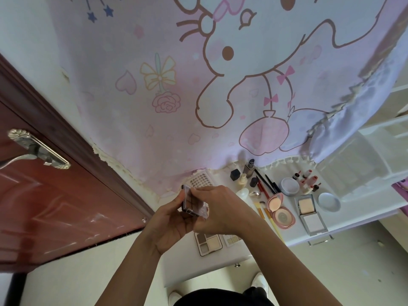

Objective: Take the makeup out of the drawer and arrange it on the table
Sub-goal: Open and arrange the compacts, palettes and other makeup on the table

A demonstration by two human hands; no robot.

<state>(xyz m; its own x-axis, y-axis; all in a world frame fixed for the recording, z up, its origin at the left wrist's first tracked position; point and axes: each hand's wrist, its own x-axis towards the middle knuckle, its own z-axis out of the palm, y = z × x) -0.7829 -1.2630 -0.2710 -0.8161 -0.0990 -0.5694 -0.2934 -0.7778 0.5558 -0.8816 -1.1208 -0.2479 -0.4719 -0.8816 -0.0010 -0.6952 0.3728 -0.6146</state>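
Above the white table (353, 219) I hold a small brown eyeshadow palette with a clear lid (194, 202) in both hands. My left hand (170, 221) grips it from below and the left. My right hand (218, 208) pinches its top and right edge. Laid out on the table are an open pink compact (279, 209), an open grey powder compact (309, 214), a round blue tin (289, 186) with its lid (329, 202) beside it, brushes and pencils (265, 184), small bottles (242, 175) and two flat palettes (208, 240). No drawer is visible.
A pink cartoon curtain (220, 85) hangs behind the table. A red-brown door (44, 195) with a metal handle (37, 149) stands at the left. A white perforated sheet (201, 178) lies at the table's back. White shelving (375, 140) is at the right.
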